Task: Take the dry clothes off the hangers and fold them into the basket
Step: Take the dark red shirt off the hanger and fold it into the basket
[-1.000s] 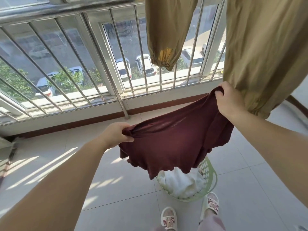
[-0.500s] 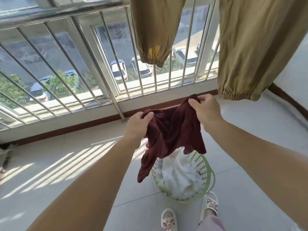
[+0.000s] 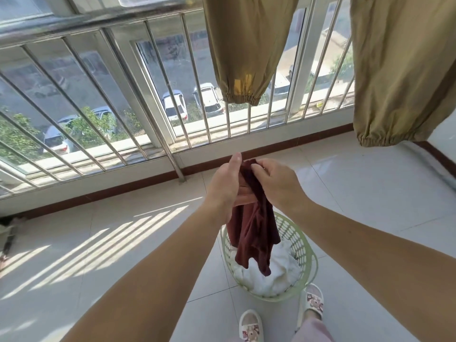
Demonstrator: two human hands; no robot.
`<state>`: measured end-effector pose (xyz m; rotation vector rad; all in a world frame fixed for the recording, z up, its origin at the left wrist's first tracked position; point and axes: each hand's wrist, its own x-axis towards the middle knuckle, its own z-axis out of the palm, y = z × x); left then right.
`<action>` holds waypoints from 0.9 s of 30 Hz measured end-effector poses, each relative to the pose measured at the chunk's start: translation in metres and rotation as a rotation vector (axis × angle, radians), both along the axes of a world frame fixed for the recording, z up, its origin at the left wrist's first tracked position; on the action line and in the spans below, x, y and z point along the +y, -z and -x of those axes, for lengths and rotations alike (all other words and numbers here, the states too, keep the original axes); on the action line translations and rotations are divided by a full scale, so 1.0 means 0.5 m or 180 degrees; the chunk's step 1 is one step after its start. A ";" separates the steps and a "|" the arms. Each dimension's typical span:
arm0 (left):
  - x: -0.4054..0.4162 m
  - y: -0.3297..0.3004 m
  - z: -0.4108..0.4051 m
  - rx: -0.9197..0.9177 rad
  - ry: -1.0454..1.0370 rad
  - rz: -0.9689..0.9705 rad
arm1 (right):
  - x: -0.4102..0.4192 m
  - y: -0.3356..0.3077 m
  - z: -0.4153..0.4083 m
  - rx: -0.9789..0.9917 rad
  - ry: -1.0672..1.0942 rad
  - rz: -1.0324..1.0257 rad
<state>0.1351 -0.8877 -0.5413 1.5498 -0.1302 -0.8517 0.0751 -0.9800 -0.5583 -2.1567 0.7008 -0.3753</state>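
Landmark: the pale green perforated laundry basket [image 3: 307, 265], standing on the white tiled floor [image 3: 103, 262]. Nearest the camera, two slippers [image 3: 250, 325] with a bear print stand just in front of the basket. White laundry [image 3: 283, 270] lies inside the basket.

Above the basket, both hands meet with a maroon garment [image 3: 254, 233] between them. The left hand [image 3: 225, 186] has its thumb extended upward and its fingers curled under the gathered fabric. The right hand [image 3: 276, 181] pinches the garment's top edge between thumb and curled fingers. The garment hangs bunched below both hands; its lower edge hangs in front of the white laundry, and contact cannot be determined.

Beyond the basket, a steel railing [image 3: 172, 99] fronts the window. Above the basket hang two olive trouser legs [image 3: 246, 45] with elastic cuffs. Parked cars [image 3: 174, 104] appear outside.
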 end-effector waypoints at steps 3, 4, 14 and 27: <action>0.004 -0.019 0.003 0.0195 0.0011 0.0083 | -0.010 -0.013 0.011 -0.0007 -0.0372 -0.0400; 0.008 -0.025 0.003 0.0193 0.0069 0.0103 | -0.017 -0.014 0.014 0.0030 -0.0487 -0.0476; 0.011 -0.041 -0.058 -0.2960 0.1489 -0.1311 | -0.065 -0.098 0.028 0.0097 -0.1222 -0.0805; -0.040 -0.100 -0.062 -0.3127 0.2352 -0.0775 | -0.113 -0.079 0.083 0.0344 -0.1081 -0.0832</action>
